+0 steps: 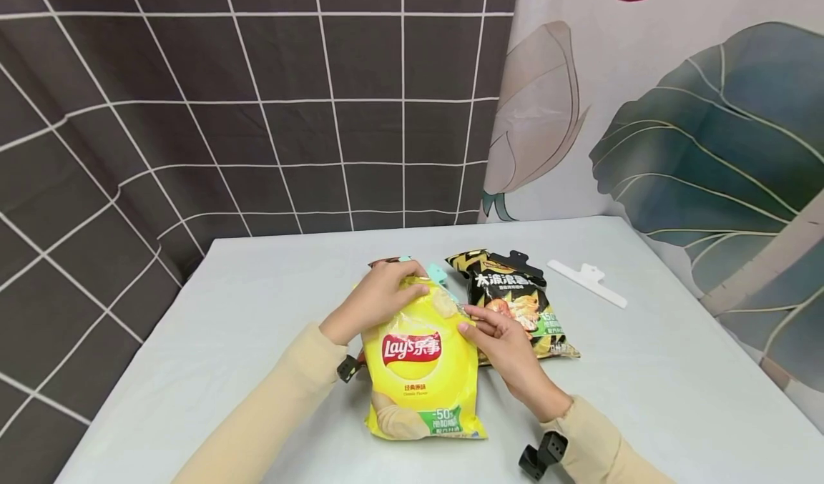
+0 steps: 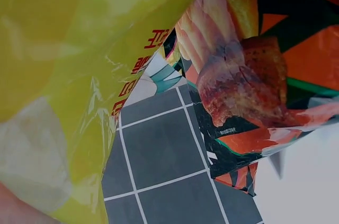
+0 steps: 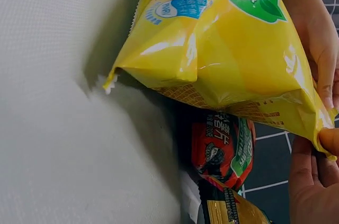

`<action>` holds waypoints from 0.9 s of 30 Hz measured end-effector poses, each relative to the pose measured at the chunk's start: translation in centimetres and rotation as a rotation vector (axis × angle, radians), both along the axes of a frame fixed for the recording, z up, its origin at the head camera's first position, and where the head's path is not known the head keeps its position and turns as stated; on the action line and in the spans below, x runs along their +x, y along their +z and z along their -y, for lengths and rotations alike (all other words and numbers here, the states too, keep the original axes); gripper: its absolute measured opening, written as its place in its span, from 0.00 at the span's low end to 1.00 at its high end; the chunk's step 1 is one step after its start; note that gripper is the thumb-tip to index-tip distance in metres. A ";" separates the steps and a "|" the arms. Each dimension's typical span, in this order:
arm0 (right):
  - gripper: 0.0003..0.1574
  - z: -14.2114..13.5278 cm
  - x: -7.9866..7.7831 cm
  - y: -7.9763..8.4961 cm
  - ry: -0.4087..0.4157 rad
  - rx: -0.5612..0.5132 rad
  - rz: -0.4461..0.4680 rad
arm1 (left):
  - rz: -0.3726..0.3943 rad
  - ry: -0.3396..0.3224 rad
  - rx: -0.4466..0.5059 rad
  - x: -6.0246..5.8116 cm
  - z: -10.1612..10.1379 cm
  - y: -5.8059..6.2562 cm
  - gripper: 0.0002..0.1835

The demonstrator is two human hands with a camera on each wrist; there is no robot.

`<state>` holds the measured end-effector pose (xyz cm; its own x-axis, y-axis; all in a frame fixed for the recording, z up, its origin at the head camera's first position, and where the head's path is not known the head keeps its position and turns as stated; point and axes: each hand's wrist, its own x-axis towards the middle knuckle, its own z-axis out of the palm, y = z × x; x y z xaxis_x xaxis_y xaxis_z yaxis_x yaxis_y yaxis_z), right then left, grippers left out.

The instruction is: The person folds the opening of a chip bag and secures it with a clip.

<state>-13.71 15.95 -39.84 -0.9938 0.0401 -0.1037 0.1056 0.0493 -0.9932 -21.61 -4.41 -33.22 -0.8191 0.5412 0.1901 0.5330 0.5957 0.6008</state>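
A yellow Lay's chip bag [image 1: 421, 377] stands before me with its printed front towards me. My left hand [image 1: 378, 297] grips its top left part, thumb lying on the front. At the top right corner, my right hand [image 1: 505, 344] pinches the edge between thumb and fingers. The right wrist view has the yellow bag [image 3: 238, 65] filling the upper part, with the right thumb [image 3: 329, 138] on the corner. In the left wrist view, the bag [image 2: 58, 49] covers the left side.
Behind stands a red and black snack bag [image 2: 238, 81], mostly hidden in the head view, near a teal clip [image 1: 438, 274]. To the right lies a black snack bag [image 1: 508, 305] with a black clip [image 1: 518, 264] on its top. A white clip [image 1: 586, 282] lies farther right on the white table [image 1: 212, 341].
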 end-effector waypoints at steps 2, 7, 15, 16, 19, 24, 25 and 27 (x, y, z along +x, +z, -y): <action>0.26 0.1 0.0 -0.1 -0.006 -0.004 -0.008 | -0.008 -0.010 0.000 0.0 0.1 -0.1 0.08; 0.24 0.1 0.0 -0.4 -0.020 0.005 -0.025 | -0.031 -0.054 0.010 -0.2 0.4 -0.2 0.07; 0.22 0.0 0.1 -0.6 -0.007 0.056 -0.078 | -0.038 -0.101 0.028 -0.3 0.9 -0.2 0.07; 0.21 0.0 0.1 -0.6 0.001 0.066 -0.093 | -0.045 -0.106 0.029 -0.3 1.0 -0.2 0.08; 0.18 -0.1 0.1 -0.7 0.027 0.108 -0.142 | -0.058 -0.110 0.021 -0.4 1.2 -0.2 0.08; 0.17 -0.2 0.3 -0.8 0.056 0.164 -0.193 | -0.033 -0.102 0.026 -0.4 1.4 -0.2 0.11; 0.17 -0.2 0.3 -0.8 0.060 0.170 -0.197 | -0.023 -0.098 0.028 -0.4 1.5 -0.3 0.12; 0.17 -0.2 0.4 -0.8 0.064 0.187 -0.210 | -0.005 -0.093 0.034 -0.4 1.5 -0.2 0.13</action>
<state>-13.35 16.17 -40.63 -0.9938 -0.0245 0.1080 -0.1107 0.2332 -0.9661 -21.98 -5.86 -33.45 -0.7645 0.6083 0.2133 0.5881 0.5228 0.6171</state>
